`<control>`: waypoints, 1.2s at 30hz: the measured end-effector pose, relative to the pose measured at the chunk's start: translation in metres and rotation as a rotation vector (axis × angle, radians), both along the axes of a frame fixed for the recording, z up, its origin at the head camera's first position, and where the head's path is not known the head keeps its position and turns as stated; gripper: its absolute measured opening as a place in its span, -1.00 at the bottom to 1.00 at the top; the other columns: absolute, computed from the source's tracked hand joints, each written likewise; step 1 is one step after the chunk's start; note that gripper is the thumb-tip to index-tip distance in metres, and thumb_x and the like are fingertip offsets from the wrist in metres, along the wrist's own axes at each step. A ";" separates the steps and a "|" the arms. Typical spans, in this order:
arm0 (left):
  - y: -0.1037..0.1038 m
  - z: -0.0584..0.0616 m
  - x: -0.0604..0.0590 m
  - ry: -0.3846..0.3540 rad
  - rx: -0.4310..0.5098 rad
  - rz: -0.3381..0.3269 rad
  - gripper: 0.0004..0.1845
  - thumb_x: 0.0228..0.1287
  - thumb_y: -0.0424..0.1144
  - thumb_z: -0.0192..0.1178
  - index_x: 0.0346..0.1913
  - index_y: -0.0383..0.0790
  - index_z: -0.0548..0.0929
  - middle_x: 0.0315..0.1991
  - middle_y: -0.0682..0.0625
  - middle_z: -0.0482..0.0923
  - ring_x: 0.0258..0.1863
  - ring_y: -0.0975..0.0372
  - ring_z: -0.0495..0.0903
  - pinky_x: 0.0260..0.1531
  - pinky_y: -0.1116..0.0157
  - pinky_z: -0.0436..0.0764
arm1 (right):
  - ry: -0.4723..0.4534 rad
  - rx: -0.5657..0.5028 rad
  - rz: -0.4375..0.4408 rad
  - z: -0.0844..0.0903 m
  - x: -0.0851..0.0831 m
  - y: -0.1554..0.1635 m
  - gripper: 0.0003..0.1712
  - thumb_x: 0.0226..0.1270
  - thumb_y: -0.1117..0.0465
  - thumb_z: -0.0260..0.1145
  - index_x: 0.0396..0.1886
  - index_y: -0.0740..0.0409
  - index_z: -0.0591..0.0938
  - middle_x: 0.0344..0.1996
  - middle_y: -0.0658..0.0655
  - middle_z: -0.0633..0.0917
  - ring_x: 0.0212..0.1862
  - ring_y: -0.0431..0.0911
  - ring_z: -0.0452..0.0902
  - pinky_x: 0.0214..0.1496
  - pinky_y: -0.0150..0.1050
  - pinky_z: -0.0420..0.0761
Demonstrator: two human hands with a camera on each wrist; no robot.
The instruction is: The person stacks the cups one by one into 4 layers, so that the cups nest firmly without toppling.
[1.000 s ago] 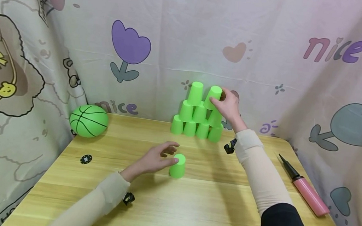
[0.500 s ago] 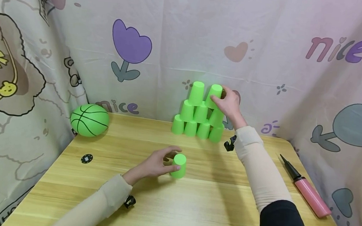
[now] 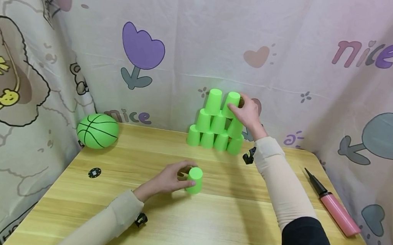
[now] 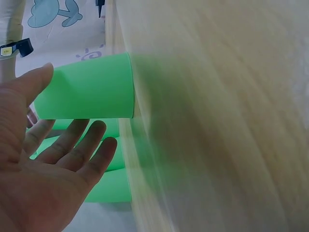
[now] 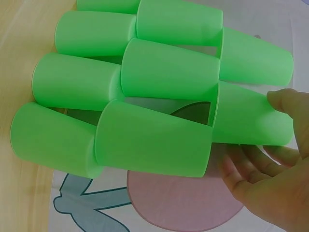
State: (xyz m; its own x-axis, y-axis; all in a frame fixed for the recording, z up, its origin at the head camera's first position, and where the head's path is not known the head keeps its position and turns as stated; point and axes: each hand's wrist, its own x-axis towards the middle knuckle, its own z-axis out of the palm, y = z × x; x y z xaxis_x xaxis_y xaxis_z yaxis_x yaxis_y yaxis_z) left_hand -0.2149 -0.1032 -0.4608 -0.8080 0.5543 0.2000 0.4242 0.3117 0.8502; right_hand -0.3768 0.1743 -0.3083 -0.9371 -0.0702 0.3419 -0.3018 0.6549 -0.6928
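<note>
Upside-down green plastic cups stand in a stepped stack against the curtain, a row of several below, three above and two on top. My right hand pinches the right top-row cup, thumb on one side and fingers on the other. That cup sits on the middle row, beside the other top cup. Nearer me, a single upside-down green cup stands on the table. My left hand holds it from the left. In the left wrist view its thumb lies on the cup, while the fingertips pass partly behind it.
A green ball with black basketball lines lies at the table's back left, with a black round chip in front of it. On the right edge rests a pink hand pump with a black nozzle. Printed curtain surrounds the wooden table.
My left hand has closed in around the single cup, its thumb sliding lower on the side. The right hand's top cup has straightened slightly on the stack; the hand has barely moved.
</note>
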 end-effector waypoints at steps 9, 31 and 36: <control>0.001 -0.001 0.000 -0.032 -0.004 0.005 -0.43 0.22 -0.16 0.42 0.28 -0.04 0.48 0.06 0.03 0.61 0.09 0.16 0.62 0.09 0.18 0.66 | -0.018 -0.027 0.009 0.000 0.002 0.004 -0.20 0.32 -0.10 0.35 0.47 0.09 0.34 0.14 0.24 0.63 0.10 0.07 0.57 0.12 -0.03 0.61; 0.000 -0.001 0.000 -0.034 0.005 0.046 -0.42 0.20 -0.10 0.43 0.26 -0.06 0.49 0.05 0.03 0.62 0.06 0.12 0.62 0.06 0.21 0.67 | -0.051 -0.186 -0.107 -0.082 0.026 0.061 -0.46 0.50 -0.02 0.16 0.27 0.23 0.53 0.14 0.28 0.61 0.19 0.14 0.51 0.27 0.05 0.51; -0.001 0.002 -0.001 -0.034 0.005 0.072 -0.39 0.19 -0.09 0.44 0.28 -0.08 0.48 0.07 0.02 0.62 0.05 0.12 0.63 0.07 0.19 0.67 | -0.107 -0.155 -0.082 -0.106 0.028 0.064 -0.49 0.49 0.07 0.18 0.28 0.28 0.50 0.15 0.31 0.60 0.21 0.19 0.51 0.30 0.08 0.50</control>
